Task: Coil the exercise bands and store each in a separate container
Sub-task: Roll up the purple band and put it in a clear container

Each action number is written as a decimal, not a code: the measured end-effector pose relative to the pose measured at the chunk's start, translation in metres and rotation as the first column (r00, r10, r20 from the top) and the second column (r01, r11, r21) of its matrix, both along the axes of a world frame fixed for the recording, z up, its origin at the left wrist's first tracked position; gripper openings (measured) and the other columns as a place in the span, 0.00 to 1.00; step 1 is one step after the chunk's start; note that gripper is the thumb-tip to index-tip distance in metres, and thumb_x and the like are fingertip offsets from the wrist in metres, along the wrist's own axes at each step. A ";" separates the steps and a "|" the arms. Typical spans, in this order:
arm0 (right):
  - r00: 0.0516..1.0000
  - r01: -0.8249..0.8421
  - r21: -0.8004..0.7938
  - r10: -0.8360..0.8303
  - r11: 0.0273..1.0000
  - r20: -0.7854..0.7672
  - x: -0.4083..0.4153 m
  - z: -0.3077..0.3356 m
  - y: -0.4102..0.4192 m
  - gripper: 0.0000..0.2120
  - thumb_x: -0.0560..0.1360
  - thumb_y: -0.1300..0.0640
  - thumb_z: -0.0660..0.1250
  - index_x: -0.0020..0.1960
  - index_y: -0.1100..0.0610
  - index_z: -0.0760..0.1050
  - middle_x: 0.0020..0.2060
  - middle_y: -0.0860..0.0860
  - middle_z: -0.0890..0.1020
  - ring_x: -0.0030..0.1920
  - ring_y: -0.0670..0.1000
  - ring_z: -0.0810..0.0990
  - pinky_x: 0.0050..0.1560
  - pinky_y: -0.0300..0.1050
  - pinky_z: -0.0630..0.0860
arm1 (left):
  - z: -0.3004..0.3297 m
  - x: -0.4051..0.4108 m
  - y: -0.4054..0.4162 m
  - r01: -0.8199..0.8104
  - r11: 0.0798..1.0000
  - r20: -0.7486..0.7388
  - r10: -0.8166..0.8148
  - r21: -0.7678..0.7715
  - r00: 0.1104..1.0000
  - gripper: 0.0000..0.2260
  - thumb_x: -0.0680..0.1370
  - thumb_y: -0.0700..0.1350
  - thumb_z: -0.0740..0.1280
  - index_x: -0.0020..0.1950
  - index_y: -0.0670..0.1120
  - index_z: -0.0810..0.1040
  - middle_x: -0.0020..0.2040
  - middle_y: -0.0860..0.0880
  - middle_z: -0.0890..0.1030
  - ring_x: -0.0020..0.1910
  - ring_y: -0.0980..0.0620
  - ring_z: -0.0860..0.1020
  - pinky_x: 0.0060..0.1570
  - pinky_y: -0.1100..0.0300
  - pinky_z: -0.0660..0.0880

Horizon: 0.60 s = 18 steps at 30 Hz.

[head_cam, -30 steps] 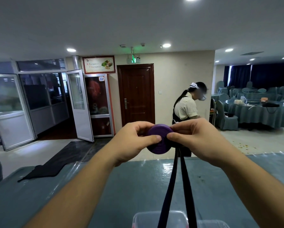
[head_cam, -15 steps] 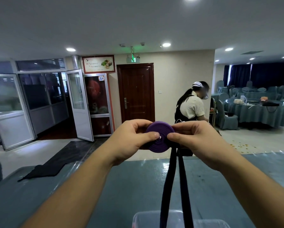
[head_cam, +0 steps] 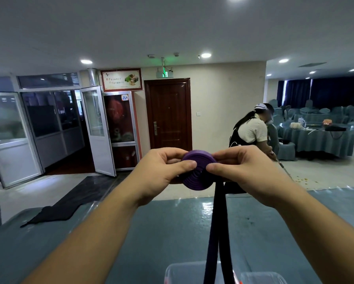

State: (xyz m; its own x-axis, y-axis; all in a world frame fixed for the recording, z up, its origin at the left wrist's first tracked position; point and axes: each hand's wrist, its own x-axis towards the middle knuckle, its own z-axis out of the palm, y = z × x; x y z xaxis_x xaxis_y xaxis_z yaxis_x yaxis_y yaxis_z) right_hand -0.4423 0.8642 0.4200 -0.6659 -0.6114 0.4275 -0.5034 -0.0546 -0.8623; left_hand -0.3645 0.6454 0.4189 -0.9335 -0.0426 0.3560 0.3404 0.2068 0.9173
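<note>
A purple exercise band (head_cam: 196, 171) is rolled into a flat coil held up in front of me, above the table. My left hand (head_cam: 161, 171) pinches the coil's left side between thumb and fingers. My right hand (head_cam: 245, 171) pinches its right side the same way. Two loose strands of the band (head_cam: 217, 232) hang straight down from the coil and out of the bottom of the view. Clear plastic containers (head_cam: 184, 273) stand at the near edge, under the hanging strands.
A teal-covered table (head_cam: 151, 232) spreads below my arms, with a black cloth (head_cam: 55, 214) on its far left. Behind it a person (head_cam: 252, 136) bends over near a round table with chairs (head_cam: 319, 138). A glass door (head_cam: 96, 130) stands open at the left.
The coil has grown a little and tilted, so its flat spiral face now shows. Both hands stay at the same height. The person in the background has moved right and bent lower.
</note>
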 end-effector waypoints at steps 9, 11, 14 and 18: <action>0.998 -0.068 0.076 0.069 0.995 -0.004 -0.004 0.000 0.004 0.16 0.69 0.50 0.76 0.54 0.55 0.88 0.46 0.56 0.90 0.50 0.58 0.89 0.54 0.49 0.86 | 0.008 0.004 -0.004 0.077 0.996 0.127 -0.071 -0.041 0.989 0.17 0.72 0.49 0.77 0.59 0.46 0.86 0.53 0.41 0.88 0.54 0.43 0.87 0.54 0.51 0.84; 0.998 -0.058 0.027 0.058 0.998 0.000 -0.003 0.000 0.002 0.15 0.68 0.50 0.77 0.53 0.54 0.89 0.45 0.55 0.90 0.46 0.53 0.89 0.46 0.42 0.85 | 0.010 0.004 -0.002 0.060 0.998 0.121 -0.062 0.020 0.991 0.16 0.72 0.50 0.77 0.57 0.47 0.87 0.53 0.41 0.88 0.52 0.44 0.87 0.51 0.52 0.85; 0.999 -0.014 -0.079 0.018 0.997 0.052 -0.003 -0.004 -0.002 0.16 0.67 0.50 0.78 0.53 0.53 0.88 0.46 0.55 0.90 0.46 0.53 0.89 0.45 0.42 0.83 | 0.005 0.000 0.003 0.027 0.986 0.089 -0.042 0.164 0.995 0.17 0.71 0.51 0.76 0.57 0.46 0.88 0.54 0.40 0.87 0.51 0.45 0.87 0.51 0.51 0.85; 0.995 -0.024 -0.122 0.035 0.992 0.090 -0.002 -0.006 -0.003 0.12 0.72 0.57 0.75 0.56 0.56 0.87 0.46 0.57 0.90 0.44 0.55 0.88 0.43 0.38 0.82 | 0.001 -0.003 0.002 0.007 0.980 0.060 -0.019 0.197 0.998 0.16 0.71 0.51 0.77 0.56 0.48 0.88 0.54 0.41 0.88 0.52 0.46 0.87 0.52 0.52 0.84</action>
